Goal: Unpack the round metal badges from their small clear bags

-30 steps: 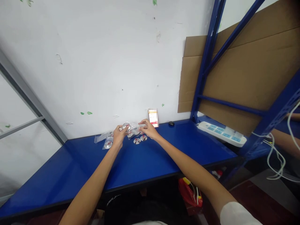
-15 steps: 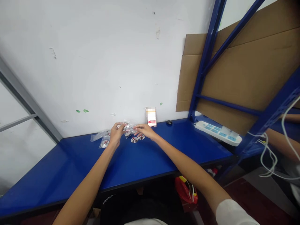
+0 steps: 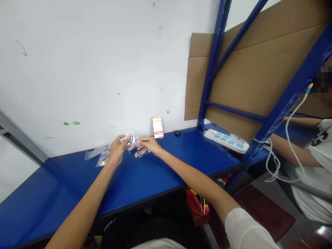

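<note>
Nearest, two bare forearms are stretching up over the blue surface point(image 3: 145, 186), the right one emerging from a white sleeve point(image 3: 246, 228). One red bag point(image 3: 197, 202) is sitting below the surface's front edge.

Up ahead, one bagged disc point(image 3: 103, 161) is lying just beside the left wrist, and two loose discs point(image 3: 139, 155) are lying close together, just beneath the right hand point(image 3: 150, 145). Between the hands, one clear packet point(image 3: 132, 138) is showing shiny round shapes, too blurred to be counted, and is appearing to hang just above the surface, near the wall point(image 3: 116, 69).

The left hand point(image 3: 118, 148) is bending inward at the wrist, its fingers closing on the packet with the thumb pressing across the near side. The right hand is coming in palm down, its thumb and index nearly together at the packet's right edge; whether they are gripping it, I cannot tell.

Farther back, one red-and-white panel point(image 3: 157, 128) is standing upright by the wall, one small black object point(image 3: 177, 132) is resting to its right, and one white power strip point(image 3: 225, 141) is lying near the blue frame point(image 3: 207, 79).
</note>
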`<state>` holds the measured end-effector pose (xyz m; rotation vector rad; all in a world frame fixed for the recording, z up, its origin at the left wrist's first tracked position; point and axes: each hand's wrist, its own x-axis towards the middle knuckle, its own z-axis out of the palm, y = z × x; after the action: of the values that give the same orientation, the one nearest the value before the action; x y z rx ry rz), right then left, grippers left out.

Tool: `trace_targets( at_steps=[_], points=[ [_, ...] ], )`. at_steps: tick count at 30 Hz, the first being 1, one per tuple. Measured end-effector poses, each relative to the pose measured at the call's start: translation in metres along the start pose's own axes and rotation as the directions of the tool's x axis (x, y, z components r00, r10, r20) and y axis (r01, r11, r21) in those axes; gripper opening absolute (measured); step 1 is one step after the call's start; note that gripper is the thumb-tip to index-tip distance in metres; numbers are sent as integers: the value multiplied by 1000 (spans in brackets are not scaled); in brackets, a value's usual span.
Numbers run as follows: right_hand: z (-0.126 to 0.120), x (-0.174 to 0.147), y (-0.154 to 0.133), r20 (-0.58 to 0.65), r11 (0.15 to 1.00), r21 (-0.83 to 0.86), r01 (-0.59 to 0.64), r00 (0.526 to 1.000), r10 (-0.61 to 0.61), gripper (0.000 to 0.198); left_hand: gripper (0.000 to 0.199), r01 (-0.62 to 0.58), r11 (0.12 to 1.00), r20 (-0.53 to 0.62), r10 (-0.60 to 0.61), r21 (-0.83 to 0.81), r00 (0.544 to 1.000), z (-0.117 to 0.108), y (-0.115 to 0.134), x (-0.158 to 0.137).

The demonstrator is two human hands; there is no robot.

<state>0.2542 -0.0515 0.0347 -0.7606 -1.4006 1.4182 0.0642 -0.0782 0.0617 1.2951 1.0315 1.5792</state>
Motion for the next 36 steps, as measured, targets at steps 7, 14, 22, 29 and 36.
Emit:
trace_targets(
  at_steps=[7, 14, 22, 29, 36],
  points=[
    [1, 4, 10, -56, 995, -55, 83, 995, -86, 32, 52, 21, 1000, 54, -20, -6, 998, 2, -1, -1],
    [4, 4, 10, -110, 997, -25, 75, 991, -77, 38, 49, -11, 1000, 103, 8, 25, 995, 4, -2, -4],
    [-2, 1, 5, -92, 994, -72, 81, 992, -87, 26, 45, -8, 999, 122, 2, 49, 993, 2, 1, -4],
    [-27, 3, -12, -2, 988, -132, 74, 997, -75, 19, 41, -24, 999, -55, 26, 35, 998, -17, 2, 7],
    [-38, 1, -24, -132, 998, -68, -3, 991, -6, 11, 28, -20, 996, -302, 46, 88, 952, -54, -11, 30]
  ],
)
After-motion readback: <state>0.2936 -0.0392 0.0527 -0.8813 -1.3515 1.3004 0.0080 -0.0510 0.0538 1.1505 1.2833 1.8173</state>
